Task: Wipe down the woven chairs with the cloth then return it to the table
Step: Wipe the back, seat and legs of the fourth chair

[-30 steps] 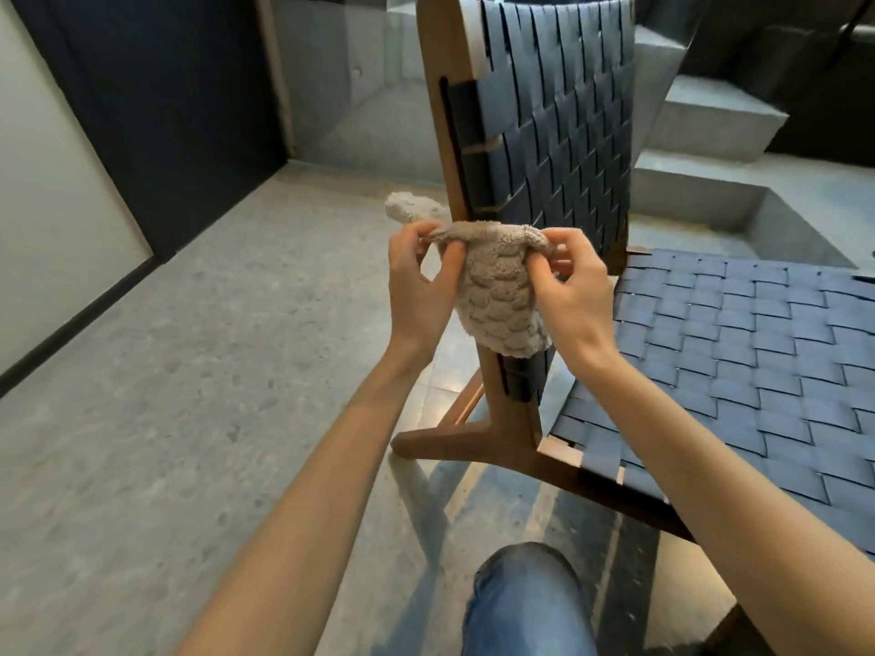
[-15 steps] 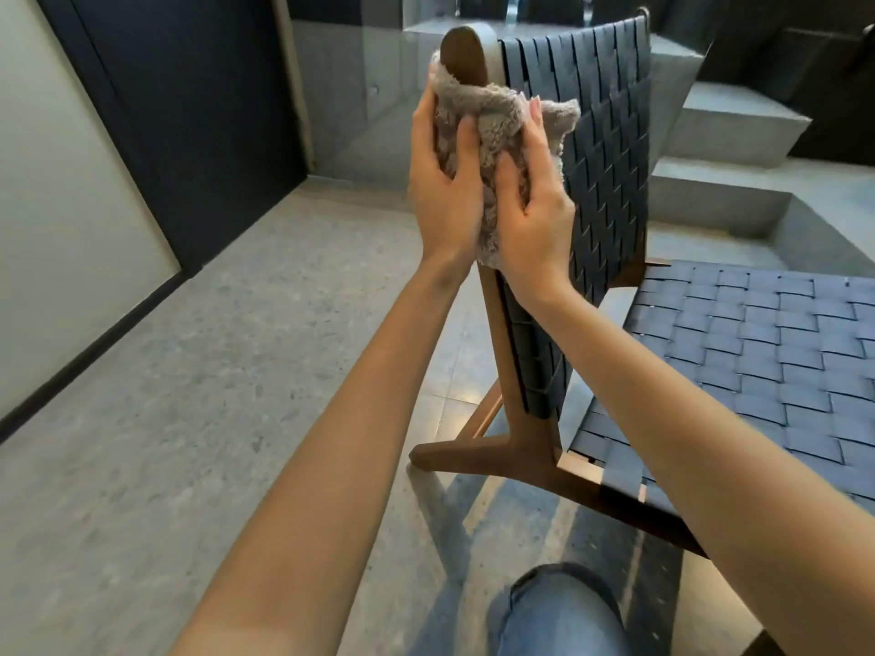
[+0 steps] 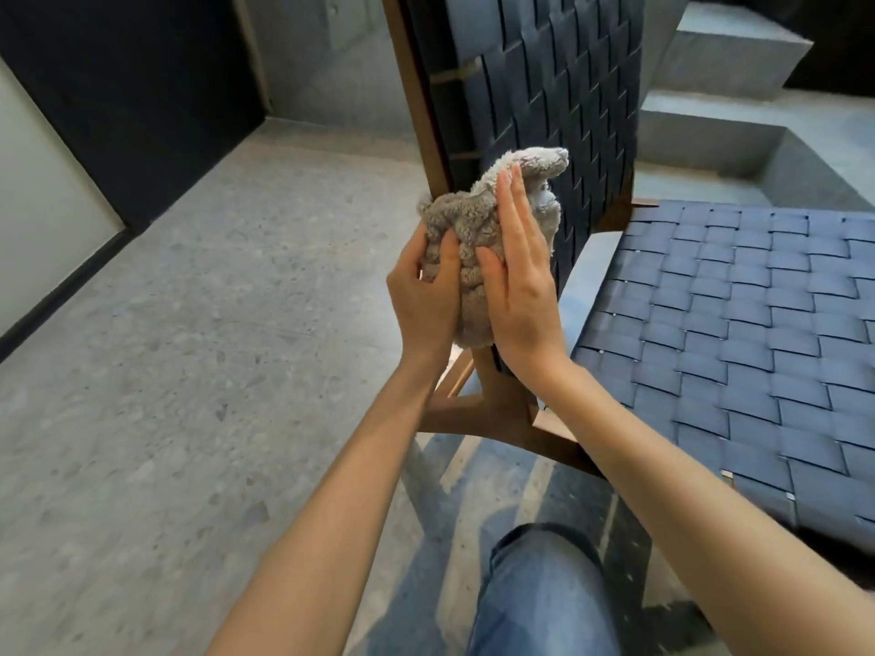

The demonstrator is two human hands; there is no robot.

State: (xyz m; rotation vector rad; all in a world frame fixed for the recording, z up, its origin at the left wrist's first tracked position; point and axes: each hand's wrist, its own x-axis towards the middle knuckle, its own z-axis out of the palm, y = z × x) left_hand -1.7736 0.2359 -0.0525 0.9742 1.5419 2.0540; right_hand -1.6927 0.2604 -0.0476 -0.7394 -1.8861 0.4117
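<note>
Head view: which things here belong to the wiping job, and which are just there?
In the job: grey cloth, woven chair, left hand gripping the cloth, right hand pressing it flat.
Just there: concrete steps, speckled floor, dark wall panel.

Head view, facing down, close over hands (image 3: 473, 286)
</note>
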